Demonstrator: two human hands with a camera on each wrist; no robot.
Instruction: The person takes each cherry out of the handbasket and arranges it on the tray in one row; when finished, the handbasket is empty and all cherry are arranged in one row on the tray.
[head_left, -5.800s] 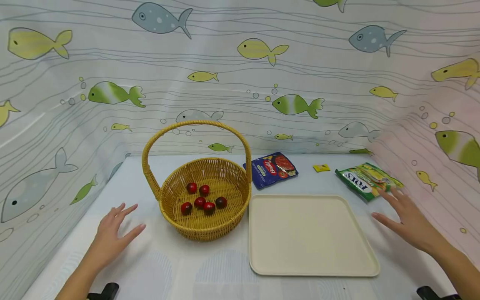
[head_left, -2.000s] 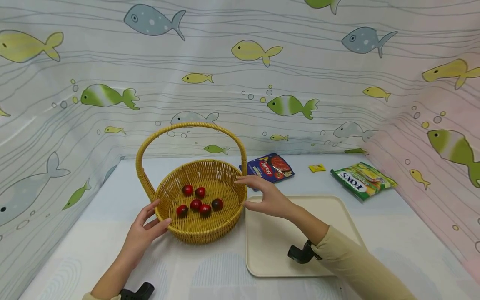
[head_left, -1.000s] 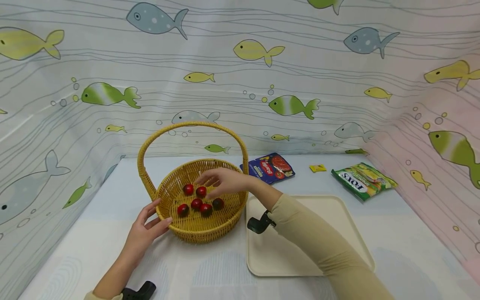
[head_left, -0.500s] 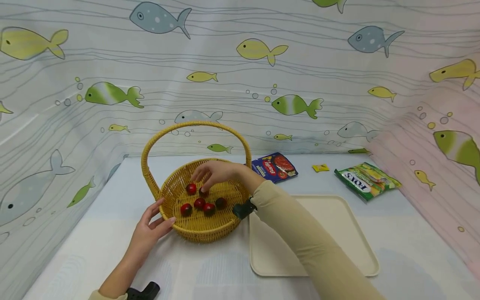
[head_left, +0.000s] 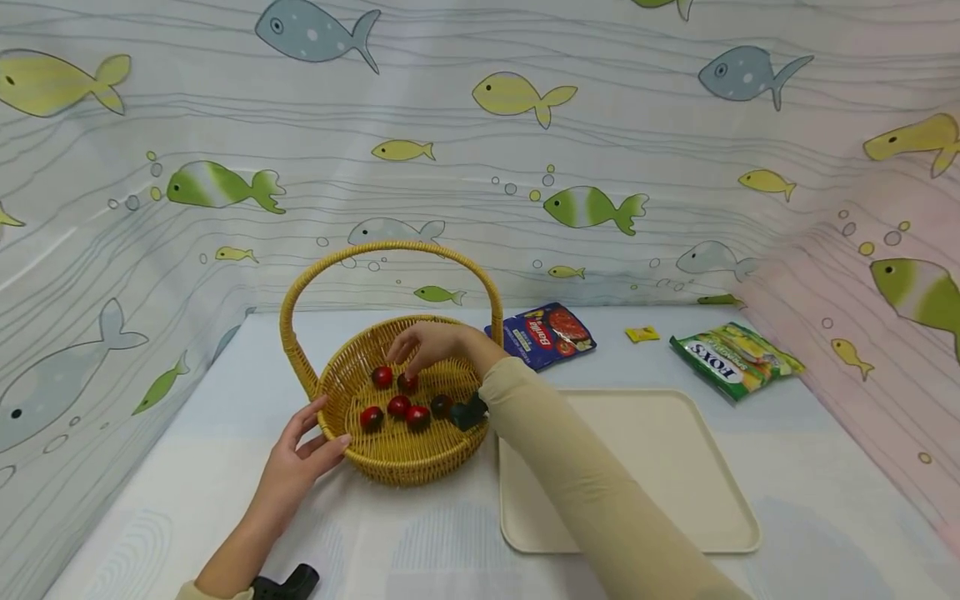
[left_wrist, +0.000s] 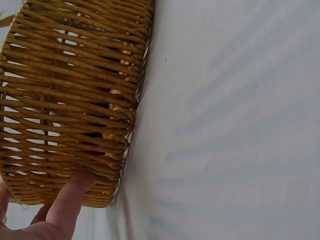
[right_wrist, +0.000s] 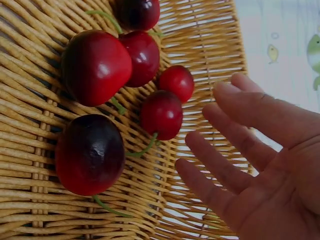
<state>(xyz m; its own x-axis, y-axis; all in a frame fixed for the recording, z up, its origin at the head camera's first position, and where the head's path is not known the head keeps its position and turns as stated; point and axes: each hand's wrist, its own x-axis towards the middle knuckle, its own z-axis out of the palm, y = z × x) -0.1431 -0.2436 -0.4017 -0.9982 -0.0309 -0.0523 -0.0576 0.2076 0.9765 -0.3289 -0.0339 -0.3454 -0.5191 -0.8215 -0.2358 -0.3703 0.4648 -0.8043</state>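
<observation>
Quietly lit, the white table (head_left: 375,542) fills the foreground, its surface printed with faint bluish stripes that fan out in the left wrist view. Around it rises a pale backdrop (head_left: 480,179) covered with thin wavy lines, bubbles and yellow, green and grey-blue fish; it runs along the back and both sides, and the right side takes on a pinkish tint.

Left of centre on this table stands a wicker basket (head_left: 397,475), upright, with a tall arched handle (head_left: 390,246). Six cherries (head_left: 417,418), red with darker patches, lie loosely grouped on its woven floor, and green stems show on some of them in the right wrist view.

The left hand (head_left: 300,458) rests against the basket's near left side, fingers relaxed and spread, touching it without clenching. The right hand (head_left: 435,346) reaches over the basket, its fingers apart and grasping nothing, close beside the farther cherries; a beige sleeve (head_left: 585,467) crosses in front of the tray.

That cream tray (head_left: 637,467) lies flat just to the right of the basket. Behind it, toward the back edge of the table, lie a blue Barilla pouch (head_left: 551,335), a small yellow packet (head_left: 642,334) and, farthest right, a green FOX'S bag (head_left: 737,360).
</observation>
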